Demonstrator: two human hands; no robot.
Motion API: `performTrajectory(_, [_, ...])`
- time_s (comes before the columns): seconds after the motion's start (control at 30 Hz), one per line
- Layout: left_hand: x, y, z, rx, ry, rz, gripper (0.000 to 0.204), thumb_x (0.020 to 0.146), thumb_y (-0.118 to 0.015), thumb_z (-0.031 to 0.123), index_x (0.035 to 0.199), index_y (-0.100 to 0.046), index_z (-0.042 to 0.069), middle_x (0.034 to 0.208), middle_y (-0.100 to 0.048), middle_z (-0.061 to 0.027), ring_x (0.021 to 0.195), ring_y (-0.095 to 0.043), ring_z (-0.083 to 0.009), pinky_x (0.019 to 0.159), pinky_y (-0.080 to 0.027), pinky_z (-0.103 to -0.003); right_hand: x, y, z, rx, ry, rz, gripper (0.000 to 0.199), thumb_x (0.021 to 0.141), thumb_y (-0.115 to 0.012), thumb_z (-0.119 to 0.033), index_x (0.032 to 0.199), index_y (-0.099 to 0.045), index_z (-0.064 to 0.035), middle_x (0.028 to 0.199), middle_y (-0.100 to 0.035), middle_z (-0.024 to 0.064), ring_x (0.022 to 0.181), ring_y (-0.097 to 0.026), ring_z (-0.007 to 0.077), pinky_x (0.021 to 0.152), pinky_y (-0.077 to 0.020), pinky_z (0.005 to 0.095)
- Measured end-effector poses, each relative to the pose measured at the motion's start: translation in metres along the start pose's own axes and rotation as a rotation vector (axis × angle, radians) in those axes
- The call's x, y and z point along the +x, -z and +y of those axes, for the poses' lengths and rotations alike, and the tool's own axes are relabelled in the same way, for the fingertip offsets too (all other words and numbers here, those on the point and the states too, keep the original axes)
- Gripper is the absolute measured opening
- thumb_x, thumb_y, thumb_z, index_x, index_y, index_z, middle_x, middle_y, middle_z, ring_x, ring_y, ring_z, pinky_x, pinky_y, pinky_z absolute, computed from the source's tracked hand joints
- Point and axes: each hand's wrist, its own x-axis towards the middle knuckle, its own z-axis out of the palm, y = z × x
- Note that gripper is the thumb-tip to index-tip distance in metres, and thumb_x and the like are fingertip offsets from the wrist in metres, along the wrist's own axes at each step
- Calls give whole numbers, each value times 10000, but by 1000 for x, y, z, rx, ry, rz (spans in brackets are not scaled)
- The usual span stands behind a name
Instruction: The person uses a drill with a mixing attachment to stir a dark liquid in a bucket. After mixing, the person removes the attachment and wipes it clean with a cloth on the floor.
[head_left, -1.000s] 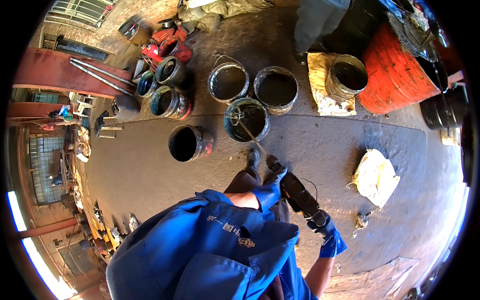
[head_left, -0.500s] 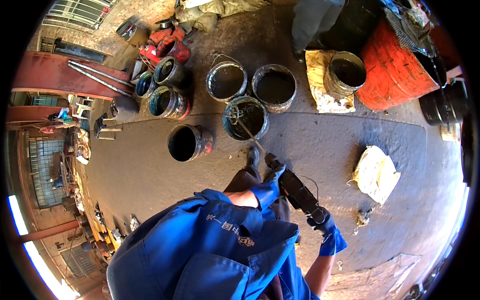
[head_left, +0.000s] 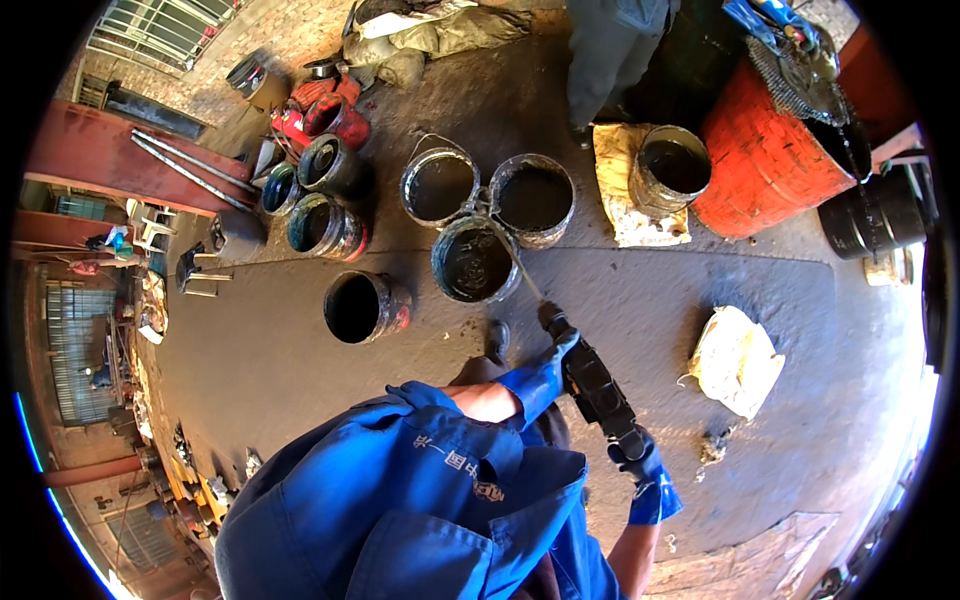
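Both my hands wear blue gloves and hold a black power mixer (head_left: 598,388). My left hand (head_left: 548,370) is closed round its front part, behind the rod. At the rear end, my right hand (head_left: 640,462) grips the handle. A long thin mixing rod (head_left: 522,270) slants away over a bucket (head_left: 436,275) of dark, wet-looking liquid. The rod's far end lies by that bucket's far rim, where two more buckets touch or nearly touch it: one at the far left (head_left: 404,190) with a raised wire handle, one at the far right (head_left: 570,215). Both hold dark liquid.
A bucket with a dark inside (head_left: 400,305) stands to the left, with several stained buckets beyond it. At the right are a bucket (head_left: 660,200) on a flattened sack (head_left: 612,170), a red drum (head_left: 770,150) and a pale sack (head_left: 738,362). Another person's legs (head_left: 610,60) show at the far side.
The rod's mixing head has moved from over the near bucket's left part to its far rim. Both hands keep their grip on the mixer. The whole view has shifted slightly.
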Motion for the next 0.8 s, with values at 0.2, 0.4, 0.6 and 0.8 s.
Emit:
performTrajectory(0.2, [16,-62,34,57,41,-68,539,919,-611,593,1108,-638,89,1018,-703,-137,896,-692,-327,843,-564,-502,26,-31,-84,-278,-209,89,470,710,-780,-63,1163,-655,-54,924,-687,9,800,-622,112,684,-527,303])
performTrajectory(0.4, [75,-47,66,29,-59,-126,595,981,-506,596,1187,-612,48,1137,-680,-154,1027,-668,-347,964,-518,-515,81,-61,-174,-290,-178,101,241,818,-761,-162,1020,-668,-68,737,-649,2,567,-573,95,499,-470,271])
performTrajectory(0.6, [133,-6,120,-183,104,-213,630,929,-591,614,1213,-611,52,1119,-683,-148,1049,-663,-335,953,-527,-503,161,-87,-222,-643,85,99,364,812,-747,-286,1106,-676,-84,713,-697,106,591,-680,190,563,-541,362])
performTrajectory(0.8, [159,-27,165,-365,-1,-226,484,933,-555,607,1009,-624,134,927,-669,-135,840,-657,-346,816,-537,-512,239,-104,-270,-654,-135,58,345,828,-731,-331,1065,-678,-86,770,-717,149,687,-719,314,633,-559,422])
